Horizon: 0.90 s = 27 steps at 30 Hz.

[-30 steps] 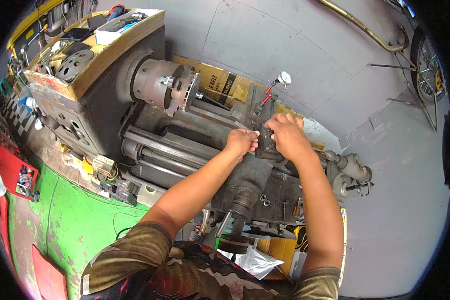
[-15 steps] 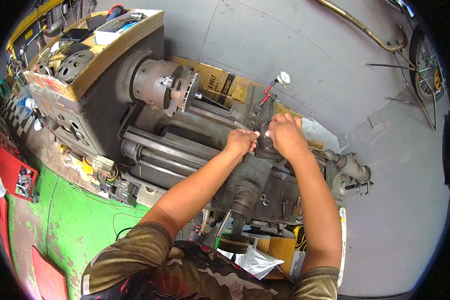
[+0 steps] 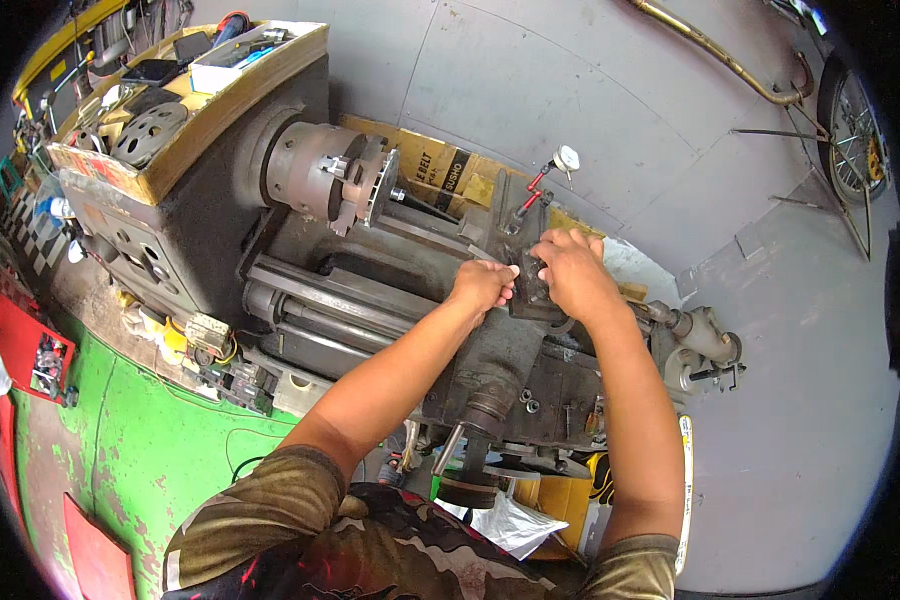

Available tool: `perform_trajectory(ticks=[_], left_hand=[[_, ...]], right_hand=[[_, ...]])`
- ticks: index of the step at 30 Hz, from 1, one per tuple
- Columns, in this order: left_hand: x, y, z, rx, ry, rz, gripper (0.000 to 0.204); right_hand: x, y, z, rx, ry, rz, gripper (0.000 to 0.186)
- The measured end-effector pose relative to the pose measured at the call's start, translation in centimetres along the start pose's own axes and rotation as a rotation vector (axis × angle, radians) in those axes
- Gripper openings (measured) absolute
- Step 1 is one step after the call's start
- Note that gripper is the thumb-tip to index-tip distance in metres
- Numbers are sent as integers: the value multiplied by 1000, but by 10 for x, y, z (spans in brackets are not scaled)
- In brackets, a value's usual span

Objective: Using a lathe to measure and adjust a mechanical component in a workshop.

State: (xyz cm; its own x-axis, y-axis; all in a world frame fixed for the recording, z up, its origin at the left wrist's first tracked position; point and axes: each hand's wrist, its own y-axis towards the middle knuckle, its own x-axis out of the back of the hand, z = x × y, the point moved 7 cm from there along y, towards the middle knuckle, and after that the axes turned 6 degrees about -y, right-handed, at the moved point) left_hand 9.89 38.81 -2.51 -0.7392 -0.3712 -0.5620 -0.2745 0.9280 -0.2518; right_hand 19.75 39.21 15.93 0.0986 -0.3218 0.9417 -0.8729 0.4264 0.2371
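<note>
A grey metal lathe (image 3: 370, 260) fills the middle of the view, its chuck (image 3: 355, 180) with jaws at the upper left. Both of my hands rest on the dark tool post block (image 3: 532, 285) on the carriage. My left hand (image 3: 482, 283) is closed against the block's left side, with a thin pale piece sticking out near its fingers. On the block's right side and top sits my right hand (image 3: 570, 272), fingers curled over it. What either hand grips is hidden. A dial indicator (image 3: 563, 160) on a red stand stands just behind the block.
The headstock top holds a yellow-rimmed tray (image 3: 170, 160) with tools and round metal parts. A green floor (image 3: 100, 440) lies at the left with a red mat. The tailstock end (image 3: 705, 345) sticks out at the right. Grey concrete floor and a curved pipe (image 3: 720, 60) lie beyond.
My right hand has slid slightly left and down over the tool post block. My left hand has stayed against the block's left side.
</note>
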Motion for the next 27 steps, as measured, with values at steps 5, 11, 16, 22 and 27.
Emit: perform_trajectory(ticks=[5, 11, 16, 22, 27], left_hand=[[1, 0, 1, -24, 8, 5, 18], [2, 0, 2, -48, -51, -52, 18], [2, -1, 2, -45, -46, -52, 19], [2, -2, 2, -59, -55, -58, 18], [2, -2, -2, -84, -48, -73, 18]], right_hand=[[-2, 0, 0, 11, -37, 35, 19], [1, 0, 1, 0, -16, 12, 18], [2, 1, 1, -10, -7, 13, 16], [3, 0, 1, -8, 3, 11, 17], [2, 1, 1, -18, 24, 6, 18]])
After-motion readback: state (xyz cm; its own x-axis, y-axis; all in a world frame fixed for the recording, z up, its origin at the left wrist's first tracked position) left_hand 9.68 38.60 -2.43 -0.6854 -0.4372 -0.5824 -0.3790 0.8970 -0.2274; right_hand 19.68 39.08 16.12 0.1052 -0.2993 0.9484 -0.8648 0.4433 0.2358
